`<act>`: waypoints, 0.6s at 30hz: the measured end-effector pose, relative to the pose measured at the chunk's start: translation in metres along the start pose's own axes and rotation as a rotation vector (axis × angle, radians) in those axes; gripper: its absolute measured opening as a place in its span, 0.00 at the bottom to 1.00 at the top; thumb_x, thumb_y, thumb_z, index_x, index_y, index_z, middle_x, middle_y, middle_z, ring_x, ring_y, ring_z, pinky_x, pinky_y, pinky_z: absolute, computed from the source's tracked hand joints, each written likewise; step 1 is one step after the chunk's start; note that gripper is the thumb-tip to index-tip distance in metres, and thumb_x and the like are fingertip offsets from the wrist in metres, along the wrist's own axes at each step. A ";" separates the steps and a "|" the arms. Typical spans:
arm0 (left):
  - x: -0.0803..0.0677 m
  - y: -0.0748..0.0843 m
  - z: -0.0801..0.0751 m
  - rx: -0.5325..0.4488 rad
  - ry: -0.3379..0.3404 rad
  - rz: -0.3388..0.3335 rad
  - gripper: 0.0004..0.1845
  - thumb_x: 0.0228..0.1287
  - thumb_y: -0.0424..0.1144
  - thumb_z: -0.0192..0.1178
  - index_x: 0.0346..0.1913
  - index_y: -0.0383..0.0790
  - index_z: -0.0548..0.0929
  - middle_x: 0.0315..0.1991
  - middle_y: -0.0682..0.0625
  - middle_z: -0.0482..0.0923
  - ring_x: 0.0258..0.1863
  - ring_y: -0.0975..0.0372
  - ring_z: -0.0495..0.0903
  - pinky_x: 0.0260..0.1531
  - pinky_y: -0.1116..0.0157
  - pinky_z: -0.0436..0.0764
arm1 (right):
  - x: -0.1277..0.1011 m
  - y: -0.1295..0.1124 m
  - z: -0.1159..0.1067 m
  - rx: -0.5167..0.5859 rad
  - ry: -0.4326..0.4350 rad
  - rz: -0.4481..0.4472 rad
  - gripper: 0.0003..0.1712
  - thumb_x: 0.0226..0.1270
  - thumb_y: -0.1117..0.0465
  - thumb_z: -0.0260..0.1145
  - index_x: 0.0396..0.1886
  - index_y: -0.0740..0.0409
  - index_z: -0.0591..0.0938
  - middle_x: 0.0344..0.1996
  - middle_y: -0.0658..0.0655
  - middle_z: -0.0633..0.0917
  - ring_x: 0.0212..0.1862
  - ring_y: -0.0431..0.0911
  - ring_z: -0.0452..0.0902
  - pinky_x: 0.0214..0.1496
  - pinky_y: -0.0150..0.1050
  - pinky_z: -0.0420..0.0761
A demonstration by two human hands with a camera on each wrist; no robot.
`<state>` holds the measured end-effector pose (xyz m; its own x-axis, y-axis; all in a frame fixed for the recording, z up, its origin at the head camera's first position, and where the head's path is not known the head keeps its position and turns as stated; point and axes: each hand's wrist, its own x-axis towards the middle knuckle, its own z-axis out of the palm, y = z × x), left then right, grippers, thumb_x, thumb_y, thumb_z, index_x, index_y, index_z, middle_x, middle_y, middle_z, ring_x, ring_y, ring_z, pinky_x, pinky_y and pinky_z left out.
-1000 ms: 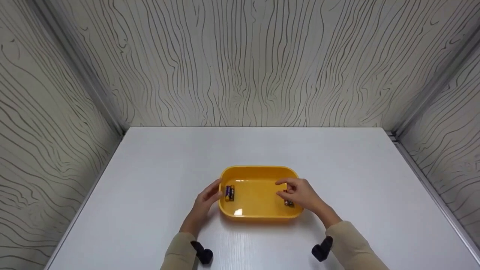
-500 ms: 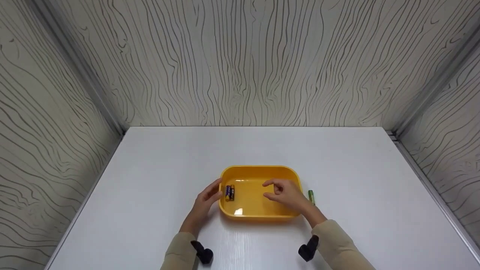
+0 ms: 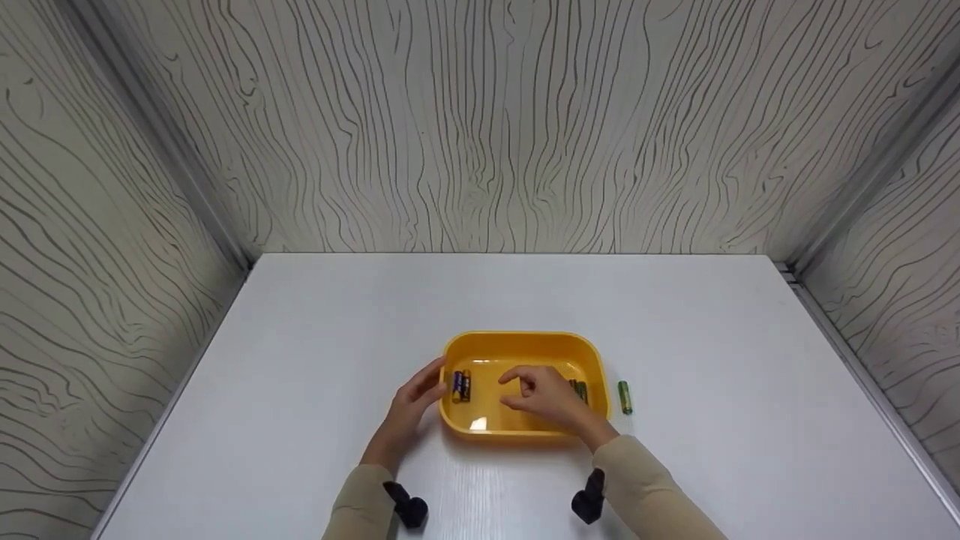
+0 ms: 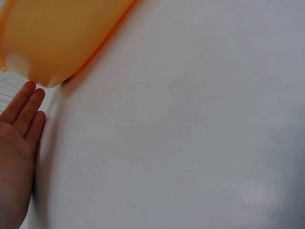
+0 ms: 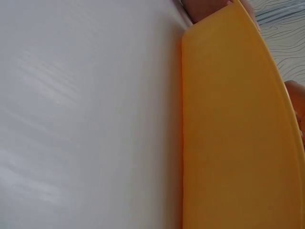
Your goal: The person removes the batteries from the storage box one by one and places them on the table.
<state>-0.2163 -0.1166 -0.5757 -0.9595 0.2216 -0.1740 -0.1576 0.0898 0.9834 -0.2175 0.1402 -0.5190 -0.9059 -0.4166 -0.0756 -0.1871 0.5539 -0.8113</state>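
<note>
A yellow tray (image 3: 517,435) stands on the white table. Against its left wall my left hand (image 3: 405,401) rests, and in the left wrist view its fingers lie straight at the tray's end. Inside the tray, by that end, two batteries lie side by side: a blue one (image 3: 457,387) and a black one (image 3: 466,385) with an orange end. Over the tray's middle is my right hand (image 3: 544,394), thumb and index finger apart with nothing visible between them. Partly behind it, green batteries (image 3: 581,391) lie near the right end.
One green battery (image 3: 625,397) lies on the table (image 3: 720,360) just right of the tray. Wood-patterned panels (image 3: 480,135) enclose the back and sides of the table. A dark wrist device (image 3: 589,499) sits at each sleeve.
My right hand has moved left from the tray's right end to its middle. The green batteries there and the one outside have come into sight. My left hand stays put.
</note>
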 end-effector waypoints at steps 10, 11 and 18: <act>0.001 0.000 0.000 0.004 0.001 -0.004 0.30 0.66 0.57 0.56 0.70 0.60 0.66 0.75 0.53 0.61 0.77 0.54 0.56 0.77 0.46 0.53 | 0.014 -0.007 0.015 -0.063 -0.034 -0.009 0.18 0.59 0.56 0.71 0.47 0.60 0.84 0.16 0.45 0.68 0.20 0.37 0.60 0.21 0.25 0.61; 0.001 0.000 0.000 0.001 0.000 -0.006 0.30 0.66 0.57 0.56 0.70 0.60 0.66 0.75 0.53 0.61 0.77 0.54 0.56 0.77 0.47 0.52 | 0.015 -0.008 0.016 -0.076 -0.039 -0.005 0.19 0.59 0.55 0.71 0.47 0.60 0.83 0.16 0.45 0.68 0.20 0.37 0.60 0.22 0.25 0.61; 0.002 -0.002 -0.001 0.009 -0.018 0.030 0.31 0.67 0.56 0.56 0.71 0.57 0.65 0.75 0.51 0.61 0.77 0.53 0.57 0.77 0.47 0.52 | 0.022 -0.015 0.022 -0.108 -0.043 0.029 0.21 0.58 0.53 0.71 0.49 0.58 0.83 0.19 0.45 0.71 0.23 0.38 0.63 0.24 0.27 0.64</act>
<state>-0.2180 -0.1174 -0.5781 -0.9593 0.2419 -0.1455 -0.1266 0.0919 0.9877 -0.2262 0.1065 -0.5212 -0.8947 -0.4287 -0.1253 -0.2029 0.6400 -0.7411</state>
